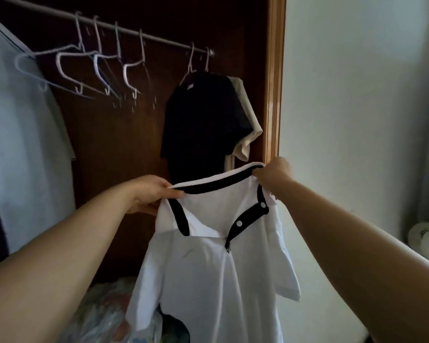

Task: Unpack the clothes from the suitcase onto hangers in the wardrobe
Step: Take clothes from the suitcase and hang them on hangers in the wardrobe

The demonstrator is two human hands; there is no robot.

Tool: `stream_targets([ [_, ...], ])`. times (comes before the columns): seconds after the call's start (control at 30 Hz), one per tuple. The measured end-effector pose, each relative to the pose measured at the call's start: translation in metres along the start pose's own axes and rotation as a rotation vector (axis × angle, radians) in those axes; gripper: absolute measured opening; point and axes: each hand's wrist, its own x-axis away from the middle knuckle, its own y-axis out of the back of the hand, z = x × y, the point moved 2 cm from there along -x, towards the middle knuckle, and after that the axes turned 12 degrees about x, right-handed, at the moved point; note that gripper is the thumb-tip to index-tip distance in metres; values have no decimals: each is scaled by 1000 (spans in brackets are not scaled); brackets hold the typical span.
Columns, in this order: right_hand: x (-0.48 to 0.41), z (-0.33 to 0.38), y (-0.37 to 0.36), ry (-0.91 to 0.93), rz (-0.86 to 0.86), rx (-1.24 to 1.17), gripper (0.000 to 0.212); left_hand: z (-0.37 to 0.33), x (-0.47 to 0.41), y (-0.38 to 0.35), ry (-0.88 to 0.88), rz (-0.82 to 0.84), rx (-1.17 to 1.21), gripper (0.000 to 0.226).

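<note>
White polo shirt (216, 280), black-trimmed collar (218, 183); black tee (203, 125); brown wardrobe (124, 134)

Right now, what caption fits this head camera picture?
Left hand and right hand hold a white shirt by the collar below empty hangers.

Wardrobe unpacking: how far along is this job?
Done: a black T-shirt and a beige top hang on the rail. In hand: the left hand and right hand hold a white polo shirt by its collar, with no hanger showing. Left: hanging it on one of the empty hangers; the suitcase is out of view.
</note>
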Motion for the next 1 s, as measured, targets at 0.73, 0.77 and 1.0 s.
stream_targets([
  [0.73,-57,339,-73,407,298,-669,48,-35,-106,170,-371,-498,94,14],
  [0.77,-57,345,-76,382,315,-701,51,-33,-107,175,-370,-501,79,14],
  [1.0,-65,366,-93,309,389,-730,42,-19,-115,203,-356,-529,78,13],
])
